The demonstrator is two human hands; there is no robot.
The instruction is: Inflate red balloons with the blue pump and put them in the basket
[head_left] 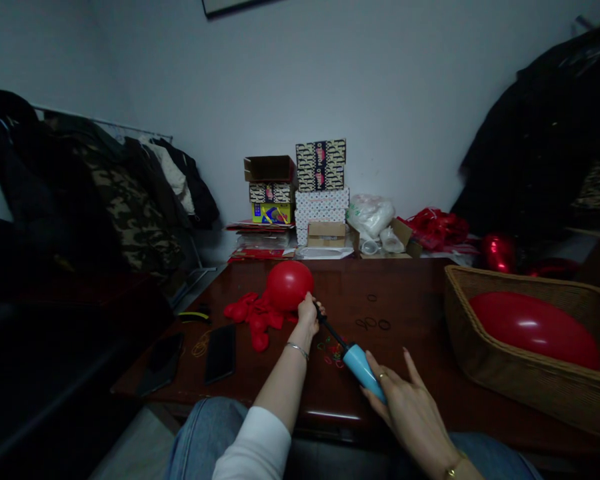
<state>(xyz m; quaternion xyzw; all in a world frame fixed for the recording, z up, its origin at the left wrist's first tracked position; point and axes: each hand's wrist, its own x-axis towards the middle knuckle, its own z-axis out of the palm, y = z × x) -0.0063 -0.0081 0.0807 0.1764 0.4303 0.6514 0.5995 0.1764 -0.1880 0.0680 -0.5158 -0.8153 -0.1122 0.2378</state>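
My left hand (pixel 307 313) pinches the neck of a partly inflated red balloon (pixel 289 284) onto the black nozzle of a small hand pump. My right hand (pixel 405 400) grips the pump's light blue barrel (pixel 361 365) near my lap, with the index and little fingers sticking out. A pile of flat red balloons (pixel 253 319) lies on the dark wooden table (pixel 410 300) just left of the inflated one. Coloured rubber bands (pixel 333 350) are scattered under the pump.
A wicker basket (pixel 525 387) at the right holds a big inflated red balloon (pixel 535 328). Two dark phones (pixel 220 352) lie at the table's left front. Stacked boxes (pixel 321 193), plastic bags and red items line the back wall. Clothes hang at left and right.
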